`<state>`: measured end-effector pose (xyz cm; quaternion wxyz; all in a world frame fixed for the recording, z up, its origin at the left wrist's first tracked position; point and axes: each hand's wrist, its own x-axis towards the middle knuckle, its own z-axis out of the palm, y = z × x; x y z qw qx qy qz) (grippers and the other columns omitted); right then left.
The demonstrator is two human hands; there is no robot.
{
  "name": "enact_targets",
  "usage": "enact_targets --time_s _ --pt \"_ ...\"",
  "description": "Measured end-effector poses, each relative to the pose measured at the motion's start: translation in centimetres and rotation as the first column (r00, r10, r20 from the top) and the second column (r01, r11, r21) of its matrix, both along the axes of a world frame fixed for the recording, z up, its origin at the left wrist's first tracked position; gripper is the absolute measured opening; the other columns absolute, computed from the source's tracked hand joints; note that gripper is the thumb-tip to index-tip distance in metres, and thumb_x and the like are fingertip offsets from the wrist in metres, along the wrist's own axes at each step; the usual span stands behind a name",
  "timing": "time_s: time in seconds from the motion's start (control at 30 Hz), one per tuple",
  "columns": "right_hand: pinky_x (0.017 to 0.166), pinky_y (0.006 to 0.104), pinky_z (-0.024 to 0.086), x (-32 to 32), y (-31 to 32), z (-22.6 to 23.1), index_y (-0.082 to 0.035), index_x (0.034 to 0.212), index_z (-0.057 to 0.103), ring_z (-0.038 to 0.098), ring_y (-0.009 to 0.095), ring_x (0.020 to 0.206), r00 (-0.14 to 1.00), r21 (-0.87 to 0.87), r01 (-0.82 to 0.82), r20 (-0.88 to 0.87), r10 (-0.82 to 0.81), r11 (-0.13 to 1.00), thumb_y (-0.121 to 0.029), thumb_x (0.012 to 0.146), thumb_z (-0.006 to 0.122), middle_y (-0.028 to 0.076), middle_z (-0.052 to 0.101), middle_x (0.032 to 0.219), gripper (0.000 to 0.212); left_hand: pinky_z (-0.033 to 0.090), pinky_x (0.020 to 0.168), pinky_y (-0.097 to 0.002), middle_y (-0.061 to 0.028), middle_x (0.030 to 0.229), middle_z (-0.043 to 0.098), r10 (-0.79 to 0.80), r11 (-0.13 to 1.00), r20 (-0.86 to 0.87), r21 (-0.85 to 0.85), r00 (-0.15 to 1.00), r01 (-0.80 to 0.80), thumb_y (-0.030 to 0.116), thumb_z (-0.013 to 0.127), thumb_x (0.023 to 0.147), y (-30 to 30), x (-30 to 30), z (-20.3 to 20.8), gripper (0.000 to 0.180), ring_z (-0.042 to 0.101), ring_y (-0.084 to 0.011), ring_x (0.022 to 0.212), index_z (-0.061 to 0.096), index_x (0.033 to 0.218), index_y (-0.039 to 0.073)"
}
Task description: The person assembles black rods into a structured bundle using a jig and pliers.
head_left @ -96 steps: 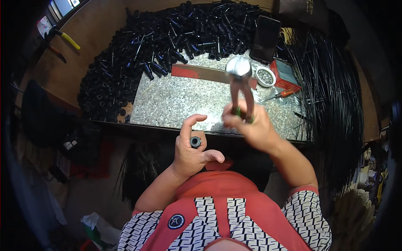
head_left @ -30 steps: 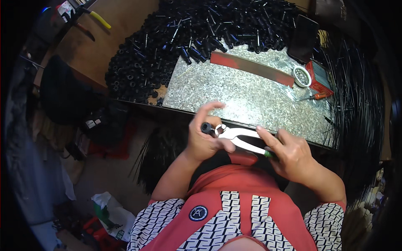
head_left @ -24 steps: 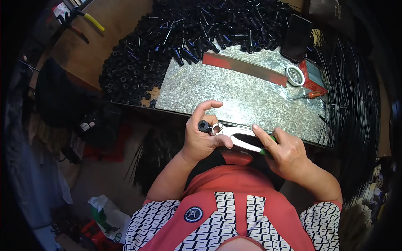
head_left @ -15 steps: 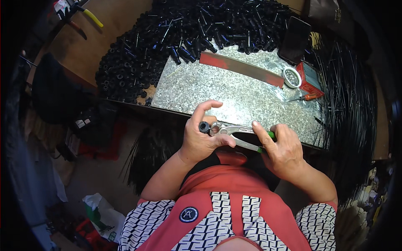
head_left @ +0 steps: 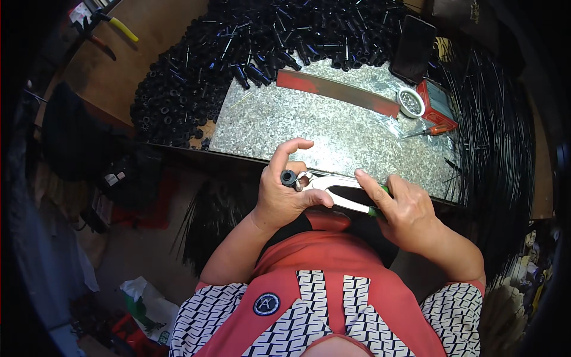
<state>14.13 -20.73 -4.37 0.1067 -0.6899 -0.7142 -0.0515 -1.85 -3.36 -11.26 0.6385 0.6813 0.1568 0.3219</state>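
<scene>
At the centre of the frame, my left hand (head_left: 275, 201) wraps a black tube (head_left: 289, 178), seemingly steadying it beside the pliers (head_left: 324, 182) my right hand (head_left: 405, 213) holds by their green handles (head_left: 373, 211).

- Light appears to fall from above, flaring white near the front edge of the speckled slab (head_left: 279, 128).
- The pliers (head_left: 324, 182) catch it too, their metal washed pale.
- Both hands, left (head_left: 278, 196) and right (head_left: 409, 213), look well lit and fairly crisp.
- Under the bench (head_left: 238, 158), deep shadow swallows detail.
- Toward the rim, everything curves, softens and sinks into black.
</scene>
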Motion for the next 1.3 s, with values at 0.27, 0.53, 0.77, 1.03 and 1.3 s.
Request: enact_targets --time_s 0.27,0.53,0.77,1.03,1.3 --pt "0.054 0.0368 0.038 -0.1 0.0 0.2 -0.014 0.139 0.045 0.048 0.025 0.064 0.994 0.018 -0.003 -0.11 0.005 1.0 -0.003 0.068 0.068 0.01 0.043 0.077 0.075 0.028 0.053 -0.0154 0.0091 0.058 0.041 -0.049 0.998 0.033 -0.03 0.998 0.05 0.043 0.088 0.052 0.4 -0.2 -0.3 0.093 0.038 -0.0005 0.059 0.046 0.124 0.003" --pt "0.05 0.033 0.039 0.1 -1.5 2.1 -0.017 0.135 0.051 0.047 0.02 0.06 1.0 -0.03 -0.02 0.004 0.02 0.999 -0.007 0.071 0.067 0.007 0.042 0.074 0.067 0.022 0.05 -0.0157 0.0095 0.056 0.043 -0.14 0.99 0.037 -0.026 0.99 0.141 0.047 0.088 0.048 0.6 -0.5 -0.3 0.098 0.036 0.0019 0.054 0.046 0.124 0.002" --pt "0.046 0.0296 0.041 -0.1 -1.7 1.4 -0.014 0.136 0.051 0.048 0.018 0.056 0.995 0.0 -0.023 0.097 0.023 1.0 -0.008 0.072 0.065 0.006 0.041 0.071 0.065 0.032 0.053 -0.0145 0.0054 0.058 0.048 -0.11 0.994 -0.003 0.013 0.994 0.11 0.006 0.078 0.07 -0.1 0.3 -0.3 0.068 0.042 0.0004 0.054 0.041 0.127 0.0" --pt "0.056 0.0405 0.049 0.2 -2.1 0.8 -0.015 0.143 0.038 0.06 0.032 0.066 0.908 -0.297 -0.027 -0.407 -0.101 0.954 -0.011 0.073 0.07 0.015 0.053 0.08 0.078 0.038 0.055 -0.0169 -0.008 0.087 0.056 0.023 0.996 0.097 0.088 0.995 -0.031 -0.004 0.07 0.071 -0.7 0.7 -0.8 0.077 0.047 -0.0046 0.06 0.028 0.135 0.001" --pt "0.07 0.0462 0.051 4.8 -0.8 -1.3 -0.008 0.139 0.04 0.063 0.041 0.079 0.882 -0.261 0.33 -0.257 -0.394 0.907 -0.04 0.085 0.064 0.026 0.059 0.096 0.067 0.037 0.05 -0.0238 -0.0176 0.111 0.051 0.028 0.981 0.656 0.128 0.754 -0.148 0.042 0.039 0.1 5.5 -8.8 11.0 0.063 0.039 -0.0102 0.056 0.029 0.135 -0.01"
